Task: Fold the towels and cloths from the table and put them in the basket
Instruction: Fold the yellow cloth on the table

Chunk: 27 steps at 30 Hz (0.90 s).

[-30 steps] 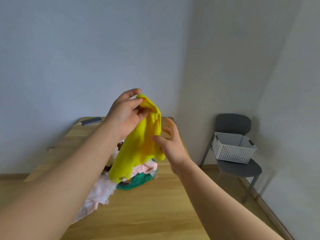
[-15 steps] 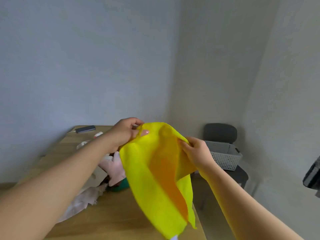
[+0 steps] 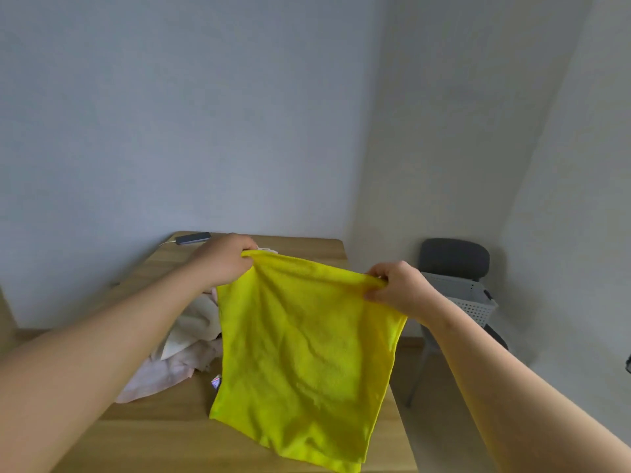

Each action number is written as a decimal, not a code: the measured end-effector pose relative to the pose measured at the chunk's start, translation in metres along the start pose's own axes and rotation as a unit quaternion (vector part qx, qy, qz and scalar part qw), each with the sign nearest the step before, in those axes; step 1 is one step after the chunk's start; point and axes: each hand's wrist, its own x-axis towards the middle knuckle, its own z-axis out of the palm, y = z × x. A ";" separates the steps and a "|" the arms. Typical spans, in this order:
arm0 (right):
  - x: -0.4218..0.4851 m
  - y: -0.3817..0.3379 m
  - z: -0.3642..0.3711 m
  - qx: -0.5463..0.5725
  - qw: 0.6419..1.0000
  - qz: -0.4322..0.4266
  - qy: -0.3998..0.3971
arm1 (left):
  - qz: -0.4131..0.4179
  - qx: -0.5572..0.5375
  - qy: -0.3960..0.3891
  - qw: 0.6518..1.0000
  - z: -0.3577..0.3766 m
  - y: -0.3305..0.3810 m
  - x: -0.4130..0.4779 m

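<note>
I see the left hand point(image 3: 223, 262) clenched round one top corner of the yellow cloth point(image 3: 307, 343), fingers curled over the hem and knuckles towards me. The right hand point(image 3: 399, 288) pinches the other top corner, thumb underneath and fingers folded over the edge, sitting slightly lower than the left. Between the two hands the top hem is drawn nearly taut, and the cloth hangs below them as an open sheet, held up in the air above the worktop point(image 3: 164, 435); I cannot tell whether its lower edge touches the wood. A small label point(image 3: 216, 383) shows at its left edge. Behind the cloth, to its left, a heap of pale pink and cream cloths point(image 3: 184, 343) lies crumpled on the worktop, partly hidden by the left forearm. A phone point(image 3: 193, 238) lies at the far corner of the worktop, near the wall. Off to the right, well apart from the worktop, the white basket point(image 3: 474, 302) sits on a dark grey chair point(image 3: 454, 257), just beyond the right hand.
</note>
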 end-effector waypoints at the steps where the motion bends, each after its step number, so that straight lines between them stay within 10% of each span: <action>1: 0.004 -0.001 0.004 -0.029 1.000 0.000 -0.005 | 0.002 0.013 -0.009 1.000 0.004 -0.004 0.003; 14: 0.017 -0.020 -0.021 0.084 0.938 -0.029 0.336 | 0.045 -0.111 0.229 0.966 -0.029 -0.008 0.030; 27: -0.096 0.036 0.060 0.107 0.993 0.037 -0.032 | 0.032 -0.091 -0.105 0.990 0.082 -0.053 -0.113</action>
